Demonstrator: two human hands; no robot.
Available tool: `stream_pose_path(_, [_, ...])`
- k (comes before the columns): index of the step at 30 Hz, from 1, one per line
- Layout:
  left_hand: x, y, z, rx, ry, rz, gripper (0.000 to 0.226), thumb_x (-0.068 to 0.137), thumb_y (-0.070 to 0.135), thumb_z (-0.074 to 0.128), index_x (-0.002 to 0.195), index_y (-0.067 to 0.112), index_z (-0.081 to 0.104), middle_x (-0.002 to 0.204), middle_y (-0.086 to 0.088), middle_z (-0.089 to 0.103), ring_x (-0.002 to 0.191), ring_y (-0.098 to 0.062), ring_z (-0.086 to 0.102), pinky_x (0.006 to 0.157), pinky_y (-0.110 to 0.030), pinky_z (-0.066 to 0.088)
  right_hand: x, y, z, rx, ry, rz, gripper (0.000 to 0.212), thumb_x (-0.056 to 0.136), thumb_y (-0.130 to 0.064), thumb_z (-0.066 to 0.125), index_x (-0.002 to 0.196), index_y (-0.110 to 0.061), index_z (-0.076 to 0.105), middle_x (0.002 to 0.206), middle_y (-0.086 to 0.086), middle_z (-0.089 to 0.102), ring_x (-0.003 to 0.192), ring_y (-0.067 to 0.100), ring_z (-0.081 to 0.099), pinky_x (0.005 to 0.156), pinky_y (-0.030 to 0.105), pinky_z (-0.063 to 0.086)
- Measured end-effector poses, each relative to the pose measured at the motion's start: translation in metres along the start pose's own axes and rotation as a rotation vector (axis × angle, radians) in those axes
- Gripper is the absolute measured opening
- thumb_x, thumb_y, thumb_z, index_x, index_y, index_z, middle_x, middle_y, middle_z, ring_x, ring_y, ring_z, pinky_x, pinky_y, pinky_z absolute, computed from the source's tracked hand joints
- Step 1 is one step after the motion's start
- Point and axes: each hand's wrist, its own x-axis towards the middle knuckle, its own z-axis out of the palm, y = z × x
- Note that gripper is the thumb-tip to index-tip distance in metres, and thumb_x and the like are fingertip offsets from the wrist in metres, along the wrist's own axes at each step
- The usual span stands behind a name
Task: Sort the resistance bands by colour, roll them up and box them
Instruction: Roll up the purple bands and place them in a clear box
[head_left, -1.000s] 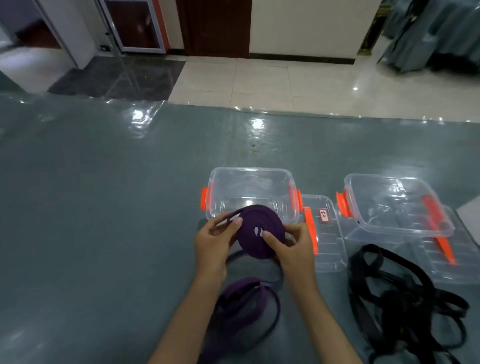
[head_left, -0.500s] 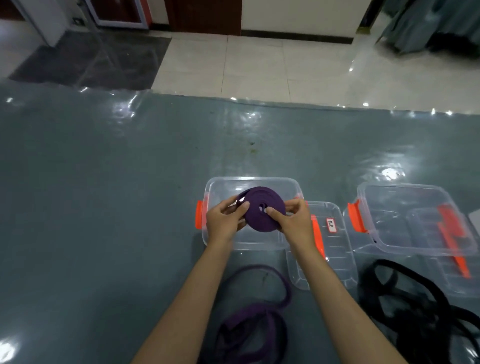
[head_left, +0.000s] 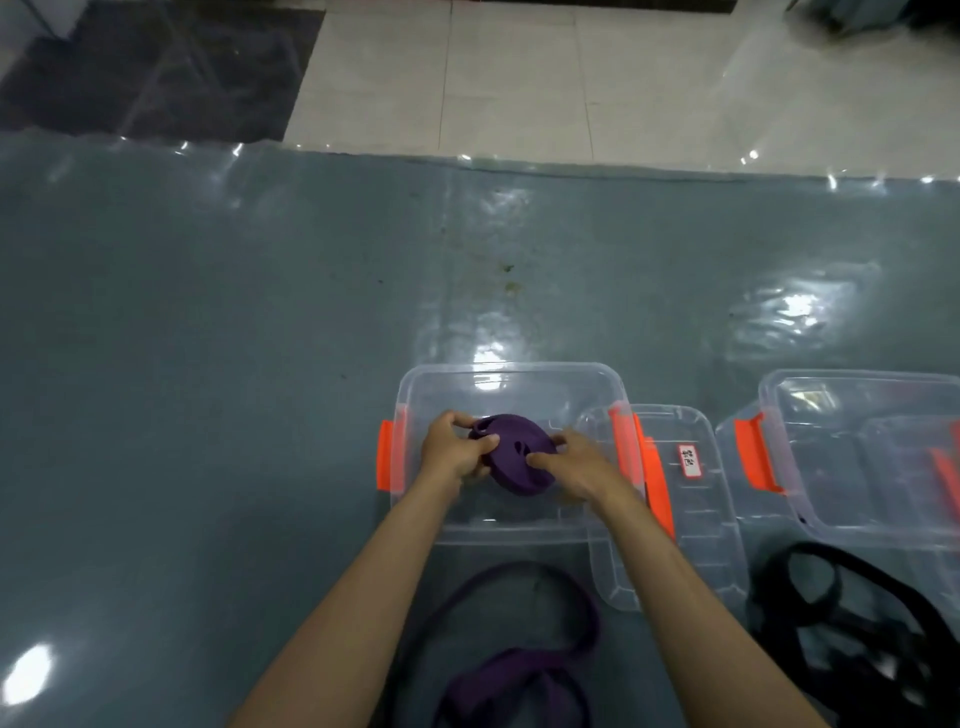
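**Holding the purple roll inside the clear box**

Gripping the rolled purple band (head_left: 514, 457) from both sides, I have it down within the walls of the clear box (head_left: 506, 375) with orange latches, which sits just past the middle of my view. My left hand (head_left: 457, 449) pinches the roll's nine o'clock edge, fingers curled over the top and thumb across its face. My right hand (head_left: 569, 465) clamps the three o'clock edge, thumb pressed on the face. Whether the roll touches the box floor I cannot tell.

At three o'clock from that box lies a clear lid (head_left: 675, 512) with a white label (head_left: 690, 460). Farther toward three o'clock stands a second clear box (head_left: 857, 382). At six o'clock, between my forearms, loose purple bands (head_left: 519, 670) lie on the grey-blue tabletop (head_left: 208, 364). At four o'clock lies a tangle of black bands (head_left: 852, 623).
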Motion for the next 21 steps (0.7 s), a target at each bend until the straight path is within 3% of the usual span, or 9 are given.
stream_pose_path(4, [0.021,-0.008,0.005,0.109,-0.013,-0.034,0.033,0.091,-0.007,0.071,0.093,0.017,0.048,0.107,-0.018,0.066,0.078,-0.025,0.067,0.043,-0.031,0.055,0.014,-0.002,0.007,-0.060,-0.005,-0.001,0.037,0.090,-0.027,0.075,0.122,-0.012,0.067,0.115,0.007,0.071,0.102,0.025,0.066,0.088,0.036,0.055])
stream_pose_path(6, [0.027,-0.007,0.007,0.237,0.012,-0.029,0.039,0.080,-0.004,0.079,0.095,0.015,0.050,0.111,-0.019,0.064,0.089,-0.034,0.069,0.051,-0.044,0.061,0.020,-0.002,0.010,-0.074,-0.008,0.026,0.042,0.087,-0.034,0.077,0.122,-0.012,0.067,0.116,0.009,0.073,0.102,0.026,0.068,0.091,0.039,0.055])
stream_pose_path(9, [0.054,-0.022,0.008,0.344,0.021,-0.009,0.055,0.059,0.006,0.082,0.110,0.006,0.061,0.111,-0.020,0.068,0.090,-0.041,0.073,0.053,-0.057,0.062,0.021,-0.003,0.010,-0.079,-0.014,0.043,0.040,0.088,-0.037,0.075,0.116,-0.011,0.064,0.111,0.007,0.070,0.101,0.026,0.067,0.081,0.034,0.052])
stream_pose_path(14, [0.031,-0.004,0.006,0.302,0.082,0.035,0.037,0.084,-0.004,0.078,0.117,0.004,0.064,0.113,-0.016,0.068,0.090,-0.034,0.073,0.051,-0.037,0.061,0.014,-0.011,0.009,-0.034,0.004,0.036,0.022,0.092,-0.029,0.072,0.101,-0.019,0.056,0.093,0.001,0.065,0.092,0.024,0.067,0.077,0.035,0.054])
stream_pose_path(18, [0.027,-0.003,0.003,0.333,0.080,0.054,0.039,0.084,-0.005,0.078,0.119,0.005,0.064,0.115,-0.017,0.069,0.091,-0.034,0.073,0.056,-0.040,0.063,0.010,-0.016,0.003,-0.058,-0.013,0.045,0.023,0.087,-0.032,0.072,0.098,-0.012,0.068,0.097,0.010,0.074,0.090,0.029,0.072,0.085,0.046,0.061])
stream_pose_path(20, [0.020,0.002,0.001,0.377,0.086,0.114,0.034,0.085,-0.003,0.075,0.117,0.002,0.066,0.114,-0.018,0.072,0.096,-0.033,0.072,0.067,-0.040,0.062,0.000,-0.021,-0.003,-0.097,-0.021,0.020,0.025,0.090,-0.032,0.070,0.105,-0.012,0.066,0.105,0.011,0.070,0.095,0.029,0.069,0.088,0.044,0.059])
stream_pose_path(21, [0.015,0.005,-0.001,0.428,0.098,0.164,0.027,0.086,0.000,0.074,0.113,0.001,0.067,0.112,-0.017,0.073,0.095,-0.031,0.070,0.070,-0.039,0.058,-0.007,-0.023,-0.006,-0.121,-0.011,-0.011,0.032,0.093,-0.030,0.069,0.118,-0.011,0.063,0.112,0.011,0.066,0.102,0.029,0.067,0.088,0.038,0.055])
